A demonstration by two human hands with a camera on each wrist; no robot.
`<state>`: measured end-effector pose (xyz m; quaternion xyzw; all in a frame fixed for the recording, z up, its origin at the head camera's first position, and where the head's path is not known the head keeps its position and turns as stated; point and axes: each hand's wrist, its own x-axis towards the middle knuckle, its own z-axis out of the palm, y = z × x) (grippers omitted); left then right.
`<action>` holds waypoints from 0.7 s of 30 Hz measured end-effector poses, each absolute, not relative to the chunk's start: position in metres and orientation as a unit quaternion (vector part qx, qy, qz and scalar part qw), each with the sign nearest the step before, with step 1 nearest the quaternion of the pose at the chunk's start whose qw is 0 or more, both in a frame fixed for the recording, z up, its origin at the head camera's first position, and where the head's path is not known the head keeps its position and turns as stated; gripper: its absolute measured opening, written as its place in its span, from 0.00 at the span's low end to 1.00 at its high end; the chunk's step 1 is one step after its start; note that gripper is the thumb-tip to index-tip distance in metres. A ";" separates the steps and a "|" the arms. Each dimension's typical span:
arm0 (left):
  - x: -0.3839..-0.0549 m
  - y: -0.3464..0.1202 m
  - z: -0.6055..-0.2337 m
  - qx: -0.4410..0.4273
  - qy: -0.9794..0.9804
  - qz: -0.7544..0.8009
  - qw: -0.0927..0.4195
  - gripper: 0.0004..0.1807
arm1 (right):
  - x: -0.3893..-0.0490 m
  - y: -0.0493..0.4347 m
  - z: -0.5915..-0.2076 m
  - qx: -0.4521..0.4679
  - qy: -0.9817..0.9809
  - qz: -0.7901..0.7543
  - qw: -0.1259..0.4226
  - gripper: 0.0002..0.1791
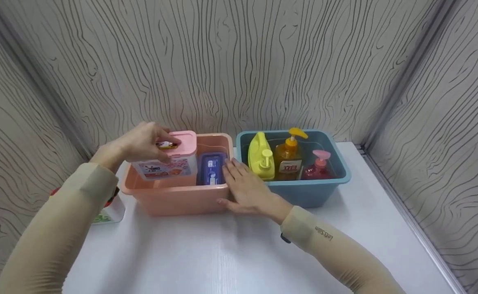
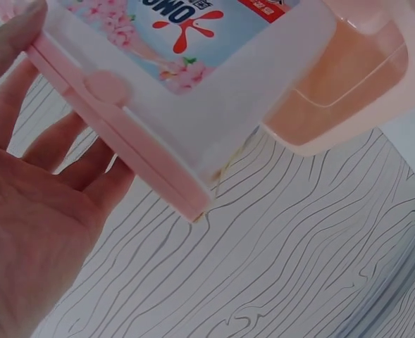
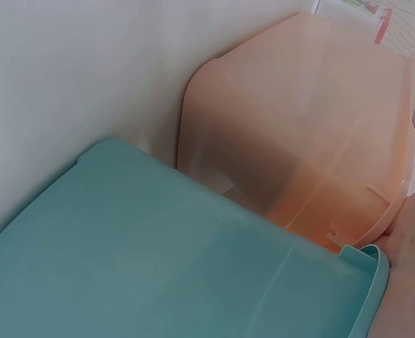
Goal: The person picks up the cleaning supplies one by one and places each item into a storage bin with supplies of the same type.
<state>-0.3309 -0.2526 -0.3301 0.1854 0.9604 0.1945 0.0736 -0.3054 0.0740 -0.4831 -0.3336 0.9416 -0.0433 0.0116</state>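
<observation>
**Pink-lidded box held over the peach bin, other hand bracing the rim**

The left hand (image 1: 143, 143) grips a white detergent box (image 1: 169, 161) by its pink lid (image 1: 180, 143), fingers curled over the top and thumb on the near side. The box stands upright in the left part of a peach bin (image 1: 173, 198); whether its base touches the bin floor cannot be told. In the left wrist view the same box (image 2: 193, 77) fills the upper frame, its flowered label facing the camera, the lid's edge (image 2: 115, 130) lying across the fingertips (image 2: 10, 42), with the peach bin (image 2: 341, 91) just behind it.

Just right of the box, inside the same bin, lies a dark blue container (image 1: 211, 168) with a pale label on top.

The right hand (image 1: 247, 190) rests on the bin's near right corner with its fingers straight, fingertips over the rim beside the blue container and thumb along the front wall. It grasps nothing; it lies flat against the plastic. The right wrist view shows the peach bin's outer wall (image 3: 313, 134) touching the wall of a blue bin (image 3: 151, 260), with a bit of the palm (image 3: 411, 246) at the right edge.

The blue bin (image 1: 304, 190) stands right beside the peach one on the white counter (image 1: 231, 257). It carries three pump bottles in a row: a yellow one (image 1: 261, 161), an orange one (image 1: 289, 157) and a smaller red one with a pink pump (image 1: 318, 166).

At the left edge, partly hidden behind the left sleeve, a white bottle with a red cap (image 1: 112, 210) stands on the counter.
</observation>
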 end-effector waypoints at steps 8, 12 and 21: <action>-0.343 -0.254 -0.344 0.162 0.961 0.215 0.070 0.29 | -0.305 0.073 -0.483 -0.328 0.944 -0.037 0.014 0.61; -0.347 -0.257 -0.349 0.158 0.961 0.216 0.067 0.29 | -0.304 0.073 -0.484 -0.327 0.944 -0.034 0.013 0.61; -0.355 -0.258 -0.360 0.143 0.960 0.230 0.069 0.31 | -0.304 0.073 -0.484 -0.327 0.944 -0.031 0.010 0.60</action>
